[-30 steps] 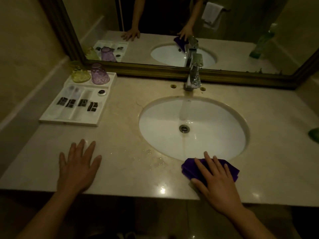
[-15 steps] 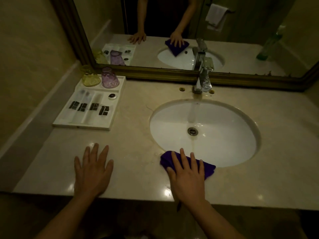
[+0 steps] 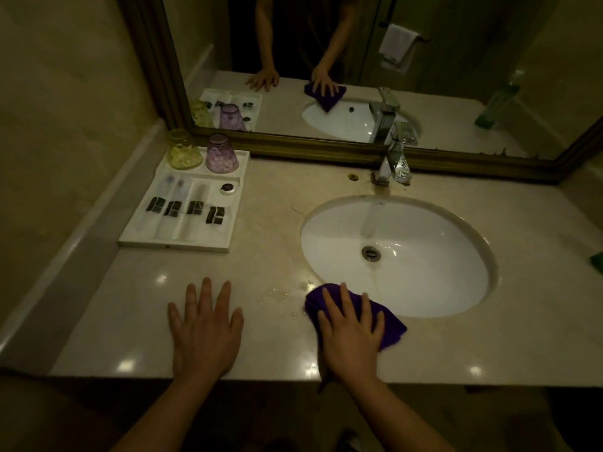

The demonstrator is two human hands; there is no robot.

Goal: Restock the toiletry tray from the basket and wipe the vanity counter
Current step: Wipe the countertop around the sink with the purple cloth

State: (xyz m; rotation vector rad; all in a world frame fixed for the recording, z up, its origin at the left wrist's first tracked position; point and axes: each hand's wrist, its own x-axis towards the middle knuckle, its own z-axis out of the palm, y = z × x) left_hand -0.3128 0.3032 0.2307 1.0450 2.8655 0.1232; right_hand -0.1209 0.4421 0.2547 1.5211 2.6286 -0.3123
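Note:
My right hand (image 3: 350, 334) presses flat, fingers straight, on a purple cloth (image 3: 390, 324) lying on the beige vanity counter (image 3: 270, 265) at the sink's front left rim. My left hand (image 3: 205, 327) rests flat on the counter near the front edge, holding nothing. A white toiletry tray (image 3: 228, 230) sits at the back left with several packaged toiletries (image 3: 186, 210) and a small round soap (image 3: 228, 189) in it. A yellow glass (image 3: 184, 150) and a purple glass (image 3: 222, 154) stand upside down at the tray's far end. No basket is in view.
A white oval sink (image 3: 398, 256) is sunk into the counter, with a chrome tap (image 3: 393, 158) behind it. Water droplets (image 3: 280, 293) lie between my hands. A framed mirror (image 3: 326, 148) runs along the back. A green object (image 3: 597, 262) shows at the right edge.
My right hand has slid the purple cloth leftward along the sink's front rim. The left hand stays flat on the counter. The view has shifted left.

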